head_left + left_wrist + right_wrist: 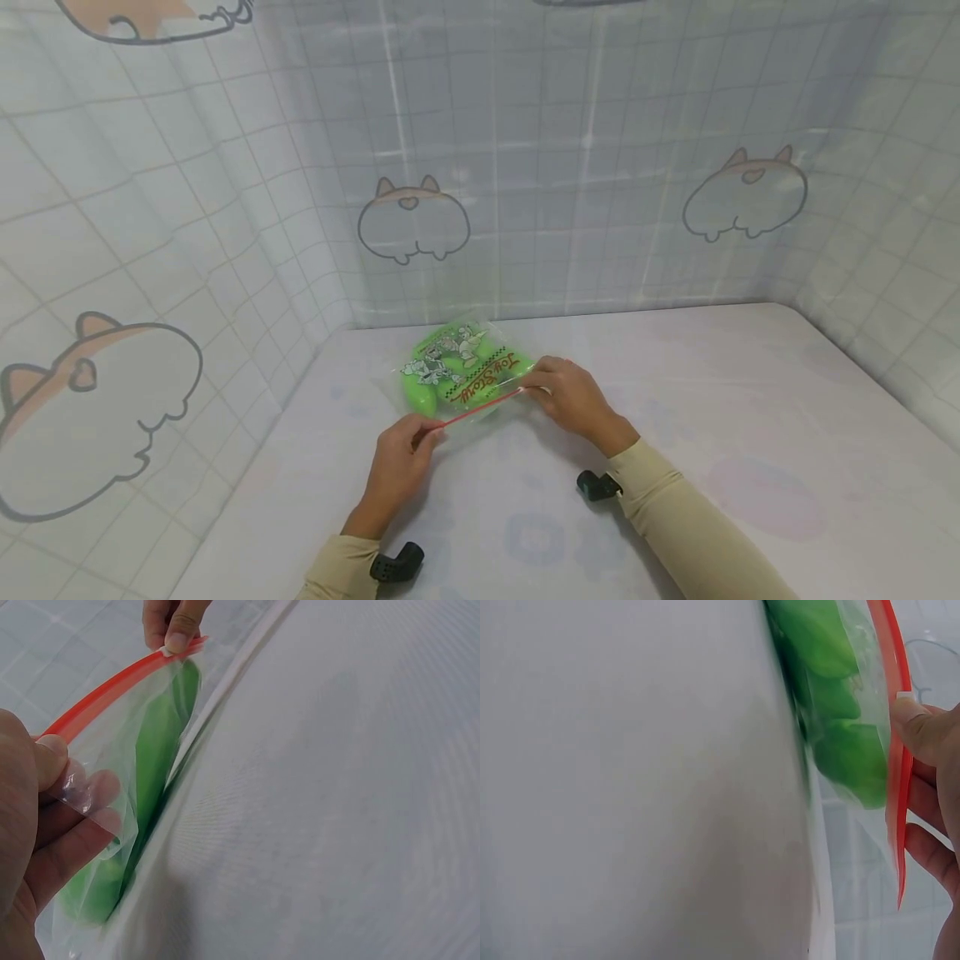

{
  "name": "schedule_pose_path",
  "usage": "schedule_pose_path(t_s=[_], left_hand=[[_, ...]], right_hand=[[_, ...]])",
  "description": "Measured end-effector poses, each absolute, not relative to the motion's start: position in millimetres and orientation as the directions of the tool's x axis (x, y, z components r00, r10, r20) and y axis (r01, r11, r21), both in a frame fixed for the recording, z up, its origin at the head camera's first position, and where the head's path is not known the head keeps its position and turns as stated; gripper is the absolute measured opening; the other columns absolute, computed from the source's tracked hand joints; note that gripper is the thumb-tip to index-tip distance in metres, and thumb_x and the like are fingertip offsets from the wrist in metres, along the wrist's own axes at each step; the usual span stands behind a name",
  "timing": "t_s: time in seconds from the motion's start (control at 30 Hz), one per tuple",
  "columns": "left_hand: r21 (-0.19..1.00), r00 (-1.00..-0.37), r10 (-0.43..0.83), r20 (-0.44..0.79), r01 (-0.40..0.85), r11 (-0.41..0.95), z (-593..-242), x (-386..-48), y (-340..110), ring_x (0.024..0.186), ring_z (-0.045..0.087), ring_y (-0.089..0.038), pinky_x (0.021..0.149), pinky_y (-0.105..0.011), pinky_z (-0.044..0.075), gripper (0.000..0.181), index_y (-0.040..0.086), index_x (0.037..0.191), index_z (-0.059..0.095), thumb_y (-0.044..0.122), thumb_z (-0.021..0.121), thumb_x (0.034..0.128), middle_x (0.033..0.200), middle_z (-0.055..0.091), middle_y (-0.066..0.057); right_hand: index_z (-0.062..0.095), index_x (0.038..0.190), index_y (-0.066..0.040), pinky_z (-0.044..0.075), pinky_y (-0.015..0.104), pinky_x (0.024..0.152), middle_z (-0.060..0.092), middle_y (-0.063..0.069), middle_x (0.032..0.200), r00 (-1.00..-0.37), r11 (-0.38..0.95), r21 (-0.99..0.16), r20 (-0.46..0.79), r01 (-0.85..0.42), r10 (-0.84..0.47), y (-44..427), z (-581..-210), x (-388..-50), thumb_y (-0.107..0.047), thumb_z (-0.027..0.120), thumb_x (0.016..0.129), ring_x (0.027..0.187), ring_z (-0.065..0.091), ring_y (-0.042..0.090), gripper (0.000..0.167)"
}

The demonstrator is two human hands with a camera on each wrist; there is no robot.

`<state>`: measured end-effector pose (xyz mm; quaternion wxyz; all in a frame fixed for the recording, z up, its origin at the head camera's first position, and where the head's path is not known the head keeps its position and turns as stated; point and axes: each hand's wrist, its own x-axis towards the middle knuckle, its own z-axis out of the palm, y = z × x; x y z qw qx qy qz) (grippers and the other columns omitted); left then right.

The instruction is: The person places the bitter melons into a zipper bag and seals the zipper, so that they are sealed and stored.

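A clear zip bag [468,367] with a red zip strip, printed "Toy Story" and holding several bright green things [851,761], rests on the white surface. What the green things are, I cannot tell. My left hand [403,458] pinches the near left end of the red strip [97,701] between thumb and fingers. At the other end my right hand [573,396] pinches the strip by a small white slider [904,695]. Between the two hands the strip is stretched nearly straight. Some fingers of the left hand show through the clear plastic in the left wrist view.
The pale table [675,400] ends at a grid-patterned curtain [525,167] behind and at both sides, with cartoon animals printed on it. A dark wrist camera [397,563] is on the left wrist and another dark camera [598,485] on the right.
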<state>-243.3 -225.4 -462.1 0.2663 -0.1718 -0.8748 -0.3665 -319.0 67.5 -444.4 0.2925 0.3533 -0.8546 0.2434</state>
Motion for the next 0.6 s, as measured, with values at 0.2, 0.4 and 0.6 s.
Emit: schedule_pose_path(t_s=[0.2, 0.4, 0.6], left_hand=[[0.551, -0.800, 0.103, 0.591, 0.493, 0.674, -462.4, -244.0, -227.2, 0.075, 0.060, -0.010, 0.066, -0.028, 0.052, 0.015, 0.011, 0.089, 0.070, 0.000, 0.079, 0.0831, 0.083, 0.066, 0.004], [0.547, -0.795, 0.112, 0.596, 0.505, 0.668, -463.9, -245.7, -231.3, 0.076, 0.059, -0.009, 0.067, -0.028, 0.051, 0.016, 0.011, 0.090, 0.070, 0.000, 0.079, 0.0832, 0.083, 0.065, 0.005], [0.552, -0.801, 0.114, 0.588, 0.501, 0.666, -463.6, -245.4, -234.9, 0.075, 0.059, -0.010, 0.066, -0.028, 0.051, 0.015, 0.010, 0.090, 0.070, 0.001, 0.079, 0.0835, 0.083, 0.065, 0.004]], right_hand=[[0.080, 0.096, -0.017, 0.050, 0.030, 0.070, 0.065, -0.006, 0.091, -0.587, 0.645, -0.214, 0.679, -0.733, -0.442, 71.7, -444.8, -320.4, -0.011, 0.083, 0.082, 0.082, 0.057, 0.006, 0.016], [0.080, 0.095, -0.016, 0.050, 0.030, 0.070, 0.064, -0.005, 0.090, -0.584, 0.659, -0.202, 0.687, -0.725, -0.432, 74.4, -445.0, -322.0, -0.010, 0.084, 0.081, 0.081, 0.057, 0.009, 0.015], [0.080, 0.094, -0.013, 0.050, 0.033, 0.069, 0.065, -0.002, 0.089, -0.571, 0.662, -0.188, 0.702, -0.726, -0.426, 78.0, -445.6, -323.8, -0.010, 0.084, 0.080, 0.081, 0.058, 0.013, 0.015]])
